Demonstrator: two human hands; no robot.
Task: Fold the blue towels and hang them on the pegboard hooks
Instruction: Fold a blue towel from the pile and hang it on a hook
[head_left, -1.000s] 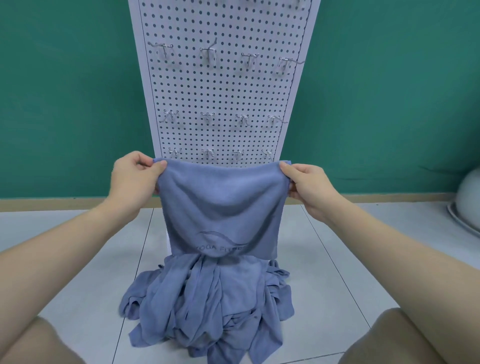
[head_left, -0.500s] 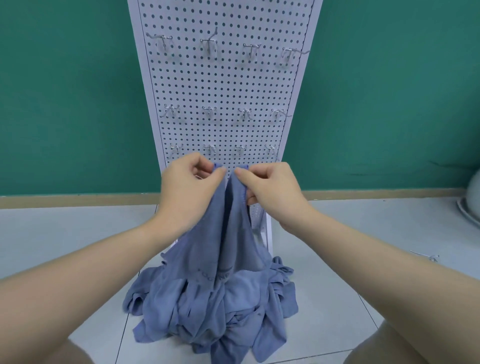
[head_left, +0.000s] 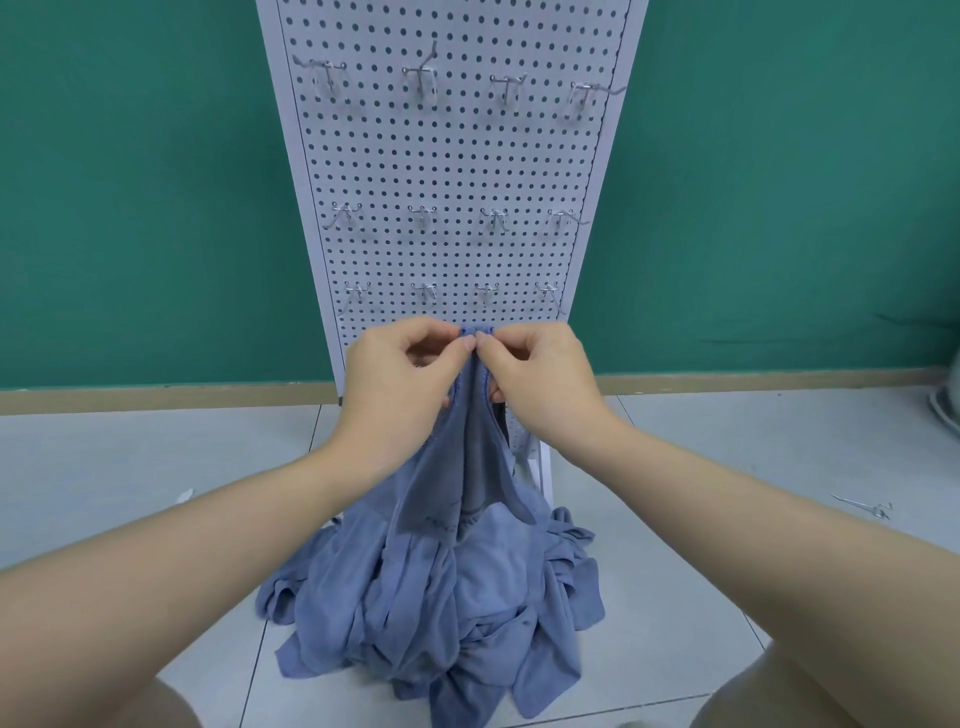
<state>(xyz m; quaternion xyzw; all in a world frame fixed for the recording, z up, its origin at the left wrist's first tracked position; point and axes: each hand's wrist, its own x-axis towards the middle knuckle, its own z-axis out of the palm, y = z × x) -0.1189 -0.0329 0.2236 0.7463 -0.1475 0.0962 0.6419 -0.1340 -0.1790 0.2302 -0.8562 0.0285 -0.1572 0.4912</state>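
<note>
Left hand (head_left: 397, 387) and right hand (head_left: 540, 382) pinch towel (head_left: 467, 457) corners together (pegboard (head_left: 447, 166) just behind).

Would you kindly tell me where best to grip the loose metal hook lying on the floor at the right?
Pinch the loose metal hook from above at its long straight shank, fingers across it; it lies flat on the pale tiled floor, apart from other things, so I judge this easiest.
</note>
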